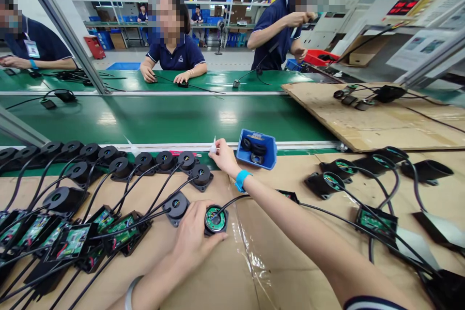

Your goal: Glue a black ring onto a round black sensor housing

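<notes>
My left hand [194, 230] grips a round black housing [215, 220] from its left side, thumb below and fingers above. A green ring-shaped circuit board with coloured wires sits inside it, and a black cable runs from it under my right forearm. Reaching forward, my right hand [225, 159] pinches a small white bottle with a thin pointed tip [213, 147] at the bench's far edge. Just right of that hand stands a blue bin [267, 157] with black rubber rings in it. Another black housing [177, 208] lies beside my left fingers.
Black housings [121, 168] with cables and open boxes with circuit boards [74, 240] crowd the left side. More housings [329, 184] lie right. A second white pointed tip [132, 148] stands near a red tool [181, 153]. Behind a green conveyor [174, 118], co-workers [176, 53] handle parts.
</notes>
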{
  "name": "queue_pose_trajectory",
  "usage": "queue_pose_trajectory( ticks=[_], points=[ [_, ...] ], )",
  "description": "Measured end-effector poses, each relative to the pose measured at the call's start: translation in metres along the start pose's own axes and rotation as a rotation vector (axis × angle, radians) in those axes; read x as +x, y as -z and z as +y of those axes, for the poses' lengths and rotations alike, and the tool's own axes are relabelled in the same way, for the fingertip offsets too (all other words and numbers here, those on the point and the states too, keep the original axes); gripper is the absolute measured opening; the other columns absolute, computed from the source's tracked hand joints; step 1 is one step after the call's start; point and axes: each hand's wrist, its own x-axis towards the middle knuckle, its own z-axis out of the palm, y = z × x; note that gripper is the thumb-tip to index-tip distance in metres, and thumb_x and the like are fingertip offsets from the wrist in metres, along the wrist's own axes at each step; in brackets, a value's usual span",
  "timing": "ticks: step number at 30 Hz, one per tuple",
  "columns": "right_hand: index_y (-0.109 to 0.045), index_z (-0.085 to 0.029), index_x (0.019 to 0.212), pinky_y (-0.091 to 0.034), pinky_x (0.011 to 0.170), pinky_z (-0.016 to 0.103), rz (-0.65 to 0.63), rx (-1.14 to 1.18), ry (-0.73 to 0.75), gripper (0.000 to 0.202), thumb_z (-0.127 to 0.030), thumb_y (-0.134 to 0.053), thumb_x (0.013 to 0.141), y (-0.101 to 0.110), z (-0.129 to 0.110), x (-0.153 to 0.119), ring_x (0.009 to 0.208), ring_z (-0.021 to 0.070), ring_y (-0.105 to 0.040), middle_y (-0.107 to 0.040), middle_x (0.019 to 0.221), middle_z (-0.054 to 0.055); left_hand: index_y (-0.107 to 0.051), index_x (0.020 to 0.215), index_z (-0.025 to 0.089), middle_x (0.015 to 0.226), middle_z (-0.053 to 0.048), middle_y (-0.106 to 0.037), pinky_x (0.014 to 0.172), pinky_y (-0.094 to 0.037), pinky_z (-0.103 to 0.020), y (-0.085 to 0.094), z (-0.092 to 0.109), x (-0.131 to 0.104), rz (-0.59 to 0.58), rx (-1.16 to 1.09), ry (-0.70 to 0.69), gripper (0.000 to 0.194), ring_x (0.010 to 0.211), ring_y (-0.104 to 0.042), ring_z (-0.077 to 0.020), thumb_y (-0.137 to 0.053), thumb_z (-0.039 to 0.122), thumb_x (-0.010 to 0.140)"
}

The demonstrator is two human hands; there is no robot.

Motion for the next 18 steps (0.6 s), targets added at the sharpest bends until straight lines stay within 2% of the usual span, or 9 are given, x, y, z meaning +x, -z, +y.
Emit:
queue_pose_trajectory(
  ticks=[3,6,8,11,13,15,18],
  points=[
    [-0.058,-0.014,0.116,-0.056,0.079,0.035,-0.007,-0.079,0.056,0.031,-0.027,-0.067,0.090,0.012,-0.007,-0.009,0.087,0.0161,-0.065,-0.066,0.103,0.004,-0.053,0.125,0.021,0.119,-0.012,-0.065,0.094,-0.053,-0.048,0.002,0.000,-0.001,-0.010,0.016,-0.031,0.055,0.111,-0.062,-0.0317,-0.074,0.017,0.075],
    [-0.055,-0.016,0.122,-0.055,0.084,0.032,0.018,-0.191,0.123,0.036,-0.020,-0.066,0.088,0.046,-0.015,-0.017,0.096,0.0170,-0.066,-0.066,0.113,0.007,-0.052,0.131,0.022,0.123,-0.013,-0.065,0.096,-0.053,-0.048,0.003,0.000,-0.003,-0.008,0.016,-0.042,0.057,0.114,-0.062,-0.0321,-0.069,0.016,0.077],
    [-0.060,-0.017,0.114,-0.053,0.090,0.034,0.054,-0.308,0.128,0.023,-0.017,-0.060,0.091,0.076,-0.016,-0.016,0.100,0.0177,-0.065,-0.065,0.113,0.008,-0.053,0.130,0.023,0.121,-0.011,-0.066,0.095,-0.054,-0.048,0.003,0.001,-0.005,-0.002,0.019,-0.022,0.057,0.113,-0.062,-0.0317,-0.070,0.015,0.076],
    [-0.064,-0.014,0.092,-0.050,0.094,0.042,0.079,-0.507,0.038,0.005,-0.015,-0.060,0.091,0.110,-0.007,-0.007,0.101,0.0202,-0.063,-0.066,0.106,0.008,-0.056,0.125,0.023,0.117,-0.010,-0.067,0.092,-0.056,-0.047,0.002,0.002,-0.006,-0.014,0.028,0.015,0.059,0.110,-0.064,-0.0321,-0.079,0.017,0.071],
    [-0.064,-0.013,0.085,-0.051,0.092,0.043,0.056,-0.602,-0.033,0.007,-0.019,-0.067,0.088,0.118,0.004,0.001,0.098,0.0199,-0.063,-0.066,0.101,0.005,-0.056,0.126,0.023,0.116,-0.010,-0.067,0.090,-0.057,-0.046,0.003,0.003,-0.005,-0.033,0.016,0.014,0.063,0.108,-0.064,-0.0321,-0.085,0.024,0.070],
    [-0.064,-0.014,0.083,-0.053,0.089,0.041,0.030,-0.651,-0.071,0.012,-0.023,-0.070,0.087,0.116,0.013,0.005,0.094,0.0182,-0.064,-0.067,0.096,0.003,-0.055,0.128,0.024,0.118,-0.011,-0.067,0.090,-0.057,-0.045,0.006,0.004,-0.005,-0.022,-0.010,-0.031,0.066,0.109,-0.064,-0.0317,-0.086,0.035,0.071],
    [-0.064,-0.014,0.081,-0.053,0.087,0.039,0.043,-0.655,-0.079,0.013,-0.024,-0.068,0.089,0.112,0.020,0.005,0.090,0.0170,-0.065,-0.067,0.090,0.002,-0.058,0.126,0.024,0.121,-0.012,-0.065,0.093,-0.056,-0.043,0.013,0.006,-0.003,0.066,-0.024,-0.145,0.054,0.112,-0.063,-0.0305,-0.078,0.045,0.080]
  ],
)
